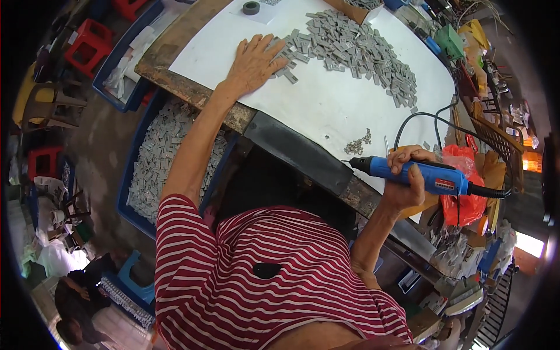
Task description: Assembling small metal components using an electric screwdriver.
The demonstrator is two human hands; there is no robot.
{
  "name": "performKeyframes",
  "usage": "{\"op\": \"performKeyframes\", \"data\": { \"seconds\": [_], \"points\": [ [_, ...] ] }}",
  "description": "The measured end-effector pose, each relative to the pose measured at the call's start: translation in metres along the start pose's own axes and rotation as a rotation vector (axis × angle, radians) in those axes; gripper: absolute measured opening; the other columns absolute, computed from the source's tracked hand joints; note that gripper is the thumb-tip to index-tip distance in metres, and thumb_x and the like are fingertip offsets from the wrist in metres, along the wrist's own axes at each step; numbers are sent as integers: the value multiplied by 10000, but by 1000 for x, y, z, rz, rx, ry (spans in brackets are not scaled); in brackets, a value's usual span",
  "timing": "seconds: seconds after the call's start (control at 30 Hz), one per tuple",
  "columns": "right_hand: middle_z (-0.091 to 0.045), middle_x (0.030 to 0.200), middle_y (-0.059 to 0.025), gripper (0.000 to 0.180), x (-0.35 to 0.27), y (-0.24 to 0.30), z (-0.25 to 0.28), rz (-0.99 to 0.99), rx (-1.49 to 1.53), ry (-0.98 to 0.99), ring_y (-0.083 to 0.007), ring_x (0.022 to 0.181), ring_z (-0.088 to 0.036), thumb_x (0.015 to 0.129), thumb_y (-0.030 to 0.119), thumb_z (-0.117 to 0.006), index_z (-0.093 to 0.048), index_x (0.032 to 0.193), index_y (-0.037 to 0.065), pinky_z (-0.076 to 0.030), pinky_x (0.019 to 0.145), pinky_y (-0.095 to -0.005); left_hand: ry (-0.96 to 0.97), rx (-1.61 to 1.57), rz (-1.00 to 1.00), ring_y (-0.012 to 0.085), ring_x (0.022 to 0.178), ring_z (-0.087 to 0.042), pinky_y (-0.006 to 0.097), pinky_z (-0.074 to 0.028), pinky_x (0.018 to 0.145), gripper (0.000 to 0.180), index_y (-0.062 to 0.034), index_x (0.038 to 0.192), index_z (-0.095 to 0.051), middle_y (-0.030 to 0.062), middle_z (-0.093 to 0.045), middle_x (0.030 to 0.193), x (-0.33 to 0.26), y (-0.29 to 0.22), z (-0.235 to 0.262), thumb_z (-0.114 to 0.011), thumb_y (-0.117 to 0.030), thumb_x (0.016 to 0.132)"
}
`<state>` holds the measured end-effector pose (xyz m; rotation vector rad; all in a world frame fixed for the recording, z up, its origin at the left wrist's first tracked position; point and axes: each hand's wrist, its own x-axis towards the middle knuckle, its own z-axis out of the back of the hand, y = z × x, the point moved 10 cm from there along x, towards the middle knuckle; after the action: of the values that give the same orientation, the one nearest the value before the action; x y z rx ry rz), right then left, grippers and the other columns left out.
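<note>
We are clamping our right hand around a blue corded power tool at three o'clock. Tiny metal parts are lying at two. Well apart, we are resting our left hand flat near twelve, fingers spread, touching grey pieces that are heaping toward one.

From where I stand, I can read no word or number; only the blue tool carries a small red label, with marks too tiny.
</note>
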<state>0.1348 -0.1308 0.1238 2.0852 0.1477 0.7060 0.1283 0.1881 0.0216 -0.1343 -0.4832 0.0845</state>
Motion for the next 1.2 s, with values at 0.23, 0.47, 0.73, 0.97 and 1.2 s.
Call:
{"op": "performKeyframes", "data": {
  "seconds": [0.23,0.47,0.73,0.97,1.2],
  "points": [
    [-508,800,-157,235,-6,4,9,30,40,-29,-184,577,-498,714,37,-517,-489,941,-14,-412,619,-349,113,10,33,331,1255,-253,481,-154,1027,517,-167,1311,-363,143,-332,1337,-5,-25,-8,-317,-480,901],
    [-506,769,-143,230,-13,5,24,37,53,-125,-183,567,-498,709,30,-520,-465,931,6,-415,601,-334,207,-65,-54,341,1259,-236,507,-153,1022,521,-152,1327,-331,156,-304,1348,-10,-51,-11,-348,-450,900],
    [-500,796,-153,244,-12,13,22,63,62,-102,-167,578,-487,724,65,-535,-484,949,-15,-389,606,-325,258,-151,-94,364,1276,-201,514,-105,1033,545,-162,1349,-296,170,-272,1367,-9,-82,-22,-340,-464,897],
    [-497,792,-154,242,-12,15,24,65,14,-116,-164,574,-484,727,72,-532,-487,947,-19,-391,601,-325,309,-183,-191,380,1289,-170,522,-95,1037,582,-114,1354,-266,183,-252,1379,-9,-118,-32,-333,-467,897],
    [-490,790,-145,248,-10,22,22,73,28,-101,-160,574,-481,726,85,-526,-494,951,-14,-395,602,-318,239,-167,-190,341,1272,-205,519,-138,1034,589,-69,1324,-287,153,-267,1356,-3,-143,-32,-419,-426,875]
  ]
}}
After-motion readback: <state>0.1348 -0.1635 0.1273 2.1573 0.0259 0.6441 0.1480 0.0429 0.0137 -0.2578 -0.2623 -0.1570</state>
